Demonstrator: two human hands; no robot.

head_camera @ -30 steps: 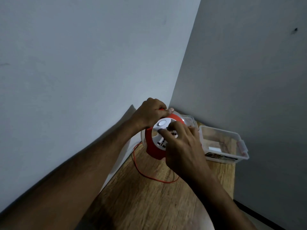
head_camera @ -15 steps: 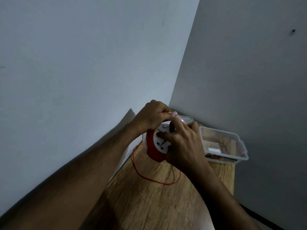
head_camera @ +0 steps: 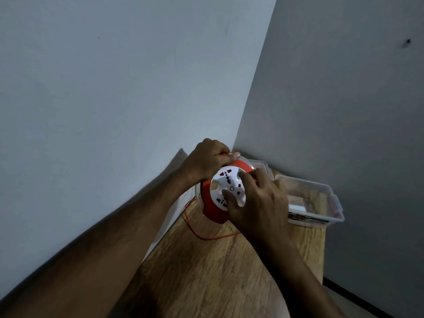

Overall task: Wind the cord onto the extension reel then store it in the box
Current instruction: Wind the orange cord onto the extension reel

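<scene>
Reel (head_camera: pixel 213 211): held upright near the table's (head_camera: pixel 206 271) far corner.
Left hand (head_camera: pixel 207 160): clenched on its top handle.
Right hand (head_camera: pixel 257 203): fingers spread on its white face.
Cord (head_camera: pixel 202 236): looped slack beneath.
Box (head_camera: pixel 321 203): just right, open.

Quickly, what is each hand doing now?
Left hand: closed on the round red-and-white plastic extension reel.
Right hand: fingers spread on the reel's white face.

Left hand (head_camera: pixel 210 160) in a closed fist grip, right hand (head_camera: pixel 257 203) forward with fingers (head_camera: pixel 229 196) spread.
</scene>
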